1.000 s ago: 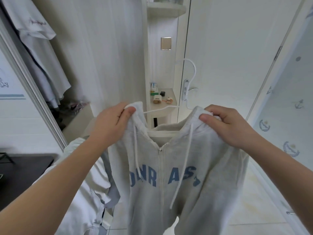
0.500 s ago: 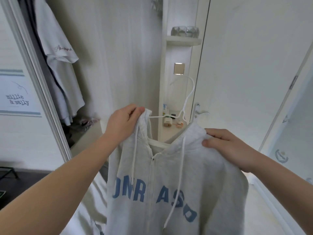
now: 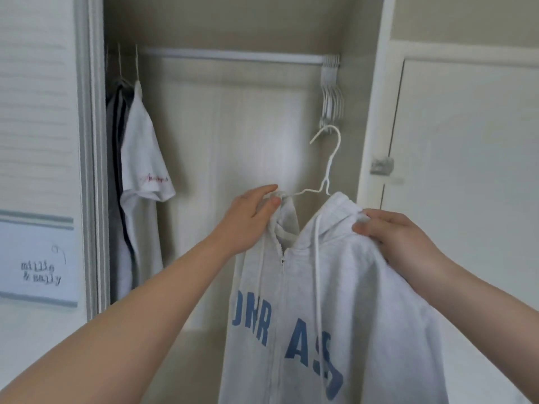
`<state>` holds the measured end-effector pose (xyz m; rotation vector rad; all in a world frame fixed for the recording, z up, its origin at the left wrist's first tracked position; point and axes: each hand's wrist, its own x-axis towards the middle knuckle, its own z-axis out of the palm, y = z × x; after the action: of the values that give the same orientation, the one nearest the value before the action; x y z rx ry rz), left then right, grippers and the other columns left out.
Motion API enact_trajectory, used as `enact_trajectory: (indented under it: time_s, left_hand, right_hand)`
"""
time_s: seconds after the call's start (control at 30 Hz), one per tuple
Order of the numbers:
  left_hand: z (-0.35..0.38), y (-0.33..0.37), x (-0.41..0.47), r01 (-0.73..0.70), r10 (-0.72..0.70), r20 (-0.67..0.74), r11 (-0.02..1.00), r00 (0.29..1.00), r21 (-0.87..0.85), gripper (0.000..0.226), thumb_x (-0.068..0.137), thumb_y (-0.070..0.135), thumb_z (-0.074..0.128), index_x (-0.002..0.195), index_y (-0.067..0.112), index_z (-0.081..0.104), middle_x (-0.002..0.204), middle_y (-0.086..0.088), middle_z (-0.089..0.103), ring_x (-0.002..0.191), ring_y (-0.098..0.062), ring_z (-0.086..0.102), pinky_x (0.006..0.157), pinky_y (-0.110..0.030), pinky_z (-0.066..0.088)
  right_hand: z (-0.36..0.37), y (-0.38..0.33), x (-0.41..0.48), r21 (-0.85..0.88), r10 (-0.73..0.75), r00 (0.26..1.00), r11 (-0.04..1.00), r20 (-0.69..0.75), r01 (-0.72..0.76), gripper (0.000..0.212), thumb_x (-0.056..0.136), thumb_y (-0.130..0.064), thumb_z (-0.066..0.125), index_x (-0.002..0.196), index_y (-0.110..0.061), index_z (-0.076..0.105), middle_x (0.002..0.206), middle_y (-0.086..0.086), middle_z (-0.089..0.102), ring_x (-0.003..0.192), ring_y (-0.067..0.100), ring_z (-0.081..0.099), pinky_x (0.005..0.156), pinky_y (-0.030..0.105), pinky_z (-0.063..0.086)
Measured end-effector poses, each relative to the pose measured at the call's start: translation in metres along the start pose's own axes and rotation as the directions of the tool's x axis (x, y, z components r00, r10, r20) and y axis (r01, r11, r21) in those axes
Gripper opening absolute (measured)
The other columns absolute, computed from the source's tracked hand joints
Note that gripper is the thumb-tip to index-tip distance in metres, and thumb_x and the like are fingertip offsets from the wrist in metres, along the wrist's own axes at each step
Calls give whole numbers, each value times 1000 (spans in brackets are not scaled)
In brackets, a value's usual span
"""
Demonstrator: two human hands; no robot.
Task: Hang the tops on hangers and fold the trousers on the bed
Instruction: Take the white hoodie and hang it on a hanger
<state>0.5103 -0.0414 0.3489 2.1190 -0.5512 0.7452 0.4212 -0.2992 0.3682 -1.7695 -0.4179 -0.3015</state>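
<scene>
- The left hand (image 3: 250,220) pinches the left shoulder of the grey zip hoodie (image 3: 335,301).
- The right hand (image 3: 399,243) grips its right shoulder, fingers curled into the cloth.
- The hoodie hangs on a white wire hanger (image 3: 328,170), below the closet rod (image 3: 233,57).
- A white T-shirt (image 3: 143,158) hangs at the left.

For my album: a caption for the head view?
Left hand and right hand hold a hoodie on a hanger below the rail.
</scene>
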Motion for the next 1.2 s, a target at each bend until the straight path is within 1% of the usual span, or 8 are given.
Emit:
enact_trajectory:
  time_s: [0.23,0.4,0.57,0.73,0.83,1.0,1.13,1.2]
  left_hand:
    - [-66,-37,67,-26,26,-23,999,999,-27,51,104,51,41,150,29,45,155,8,43,142,-9,37,116,-26,26]
    - [-97,-46,92,-35,29,-57,994,998,-104,32,100,56,47,126,40,58,128,20,57,119,-2,51,87,-9,34]
    - [-108,-49,120,-20,14,-47,992,999,-125,38,88,65,60,118,42,56,118,25,56,109,1,55,90,-23,46]
    - [-104,-51,150,-25,29,-88,999,996,40,56,66,72,69,102,34,50,100,17,58,89,-5,58,75,-30,50]
    - [-95,-56,174,37,-14,-140,986,990,163,54,72,61,68,98,25,38,86,10,49,77,-17,53,62,-34,39]
    - [-82,-81,220,50,29,-219,937,975,346,27,88,18,52,99,24,28,84,7,45,78,-25,52,63,-36,37]
    - [-88,-102,250,76,28,-244,911,969,406,27,89,12,49,100,23,27,85,2,44,75,-26,47,57,-34,32]
    - [-92,-114,262,89,25,-252,898,967,430,26,89,12,49,100,22,27,88,-1,47,76,-26,48,59,-34,32]
  right_hand:
    - [75,-44,120,-72,-170,974,984,-153,160,18,90,-11,58,73,-14,54,61,3,42,53,13,37,53,28,29]
    - [114,-79,207,-118,-241,937,969,-252,217,28,88,-6,58,64,-15,46,55,0,36,40,7,31,40,23,24]
    - [146,-107,287,-178,-267,914,959,-307,220,29,88,-5,53,64,-17,42,59,2,34,57,18,31,54,33,23]
    - [175,-121,349,-177,-228,917,968,-327,178,11,95,-14,47,87,-11,54,66,2,47,53,18,41,44,24,25]
    - [183,-125,388,-106,-193,933,980,-304,168,14,99,-19,46,104,-9,53,79,7,50,55,19,40,47,25,26]
    - [188,-133,463,-49,-204,922,979,-329,199,28,99,-19,46,119,-4,56,98,15,57,60,23,45,53,26,31]
    - [187,-140,513,-39,-198,922,980,-333,196,8,98,-12,45,101,-9,51,102,14,53,86,28,48,75,32,39]
    - [185,-139,537,-47,-230,915,973,-332,228,23,100,-13,41,78,-12,44,99,13,50,92,27,45,84,36,43]
